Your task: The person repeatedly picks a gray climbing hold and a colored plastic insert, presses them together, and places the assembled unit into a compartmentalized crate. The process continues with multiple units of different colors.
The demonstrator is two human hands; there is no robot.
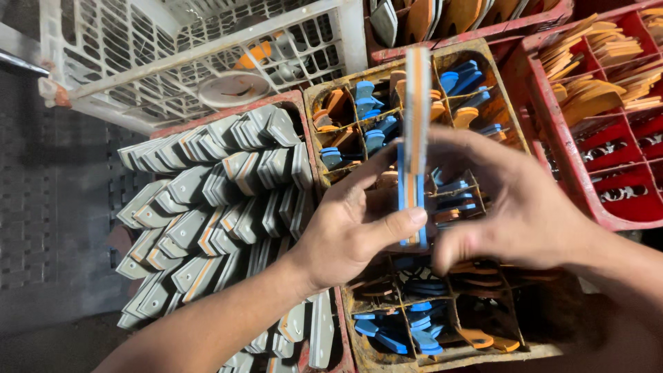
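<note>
The left hand [352, 231] pinches the lower end of a flat stack of soles [416, 131], blue, orange and pale in layers, thumb across its front edge; the right hand [514, 207] is curled loosely about the same stack from the other side, its fingers blurred, so I cannot tell how firmly it grips; the stack stands upright on edge above the middle crate [331, 93]. That crate holds blue and orange soles in compartments; grey soles [207, 200] lie packed to the left, a white basket [207, 55] behind them, and a red crate [552, 131] of orange pieces stands to the right.
</note>
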